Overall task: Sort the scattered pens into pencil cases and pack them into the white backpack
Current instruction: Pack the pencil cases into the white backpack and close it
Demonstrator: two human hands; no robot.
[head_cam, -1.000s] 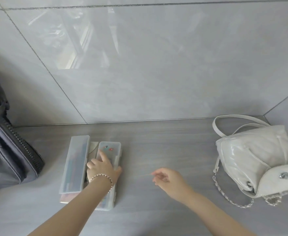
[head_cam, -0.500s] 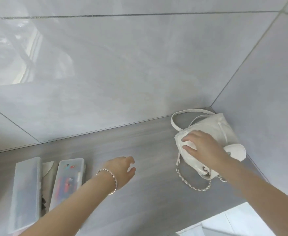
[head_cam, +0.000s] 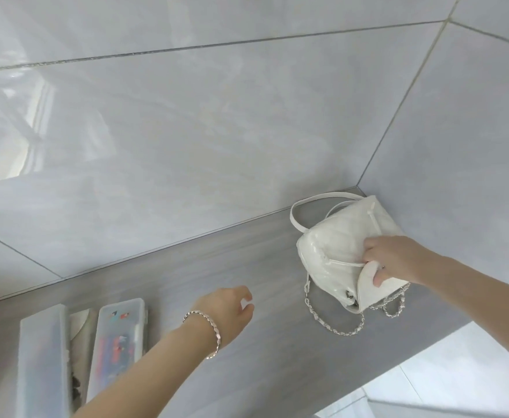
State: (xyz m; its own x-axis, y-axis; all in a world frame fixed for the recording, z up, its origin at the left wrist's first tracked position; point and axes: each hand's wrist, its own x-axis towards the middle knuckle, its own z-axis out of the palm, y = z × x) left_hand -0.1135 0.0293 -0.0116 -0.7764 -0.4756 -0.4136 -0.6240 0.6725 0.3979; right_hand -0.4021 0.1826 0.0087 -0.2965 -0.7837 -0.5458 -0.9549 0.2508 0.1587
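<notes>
The small white quilted backpack (head_cam: pixel 331 248) with a silver chain strap lies in the right corner of the grey shelf. My right hand (head_cam: pixel 394 259) grips its flap and holds it lifted. My left hand (head_cam: pixel 226 309), wearing a bracelet, hovers over the shelf between the cases and the backpack, fingers apart and empty. Two translucent pencil cases lie shut at the lower left: a frosted one (head_cam: pixel 42 363) and one with coloured pens showing through (head_cam: pixel 116 342).
Tiled walls rise behind and to the right of the grey shelf (head_cam: pixel 262 342). The shelf's front edge runs diagonally at the lower right, with white floor below. A flat pale item (head_cam: pixel 80 322) lies between the two cases.
My view swung right. The left hand left the pencil case and moved toward the backpack. The right hand reached the backpack, then took hold of its flap and lifted it.
</notes>
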